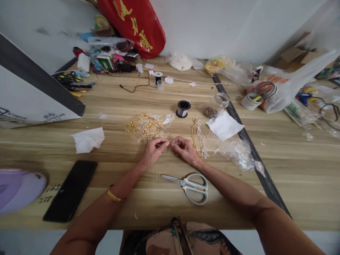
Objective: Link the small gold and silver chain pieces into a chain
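My left hand [154, 150] and my right hand [184, 148] face each other low over the table, fingertips pinched and almost meeting. Whatever sits between the fingers is too small to make out. Just beyond my left hand lies a loose pile of gold and silver beads or jewellery parts [146, 126]. To the right of my right hand are a gold chain [194, 134] and a silver chain [201, 140], side by side. Scissors [190, 186] with pale green handles rest below my hands. A spool of fine wire [183, 108] stands behind them.
A black phone [70, 191] and a crumpled white tissue [89, 140] lie at left. At right are a white paper sheet [225, 125], clear plastic bags [240, 154] and a jar of dark beads [211, 112]. A large white box [34, 92] stands at far left.
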Tool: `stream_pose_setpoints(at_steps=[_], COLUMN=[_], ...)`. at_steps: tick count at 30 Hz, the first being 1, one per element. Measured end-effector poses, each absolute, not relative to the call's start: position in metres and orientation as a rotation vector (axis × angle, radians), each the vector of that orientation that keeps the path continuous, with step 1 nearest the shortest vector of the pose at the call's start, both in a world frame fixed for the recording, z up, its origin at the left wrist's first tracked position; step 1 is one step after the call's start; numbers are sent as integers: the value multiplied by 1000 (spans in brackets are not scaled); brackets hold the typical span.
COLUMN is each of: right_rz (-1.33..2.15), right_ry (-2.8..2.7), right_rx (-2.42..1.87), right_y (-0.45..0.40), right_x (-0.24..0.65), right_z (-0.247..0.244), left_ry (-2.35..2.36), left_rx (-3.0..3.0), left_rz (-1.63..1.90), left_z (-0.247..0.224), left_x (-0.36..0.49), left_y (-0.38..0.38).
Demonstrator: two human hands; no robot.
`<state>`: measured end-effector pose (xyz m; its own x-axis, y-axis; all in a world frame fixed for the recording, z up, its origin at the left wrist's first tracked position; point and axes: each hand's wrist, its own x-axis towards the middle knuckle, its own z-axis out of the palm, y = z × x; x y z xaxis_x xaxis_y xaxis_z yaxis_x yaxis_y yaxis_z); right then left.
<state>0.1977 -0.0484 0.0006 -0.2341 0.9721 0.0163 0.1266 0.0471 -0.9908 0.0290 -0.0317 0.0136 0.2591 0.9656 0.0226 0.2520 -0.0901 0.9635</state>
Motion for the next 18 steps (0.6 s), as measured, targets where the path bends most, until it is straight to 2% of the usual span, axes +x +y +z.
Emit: stream_pose_setpoints(at_steps=[7,14,18], right_rz=[1192,1147,1096], right_ry=[-1558,-1598,-1629], right_rx=[-1204,-1200,-1187], right_y=[-50,-54,-56], right_x=[199,199,199], right_z=[0,-1,-1], left_ry=[1148,1186,1208], left_rx=[1577,1496,1549], left_rz=[981,1689,1731], left_z=[35,90,102], left_x=[17,-28,-36], left_y=[-30,-25,-27])
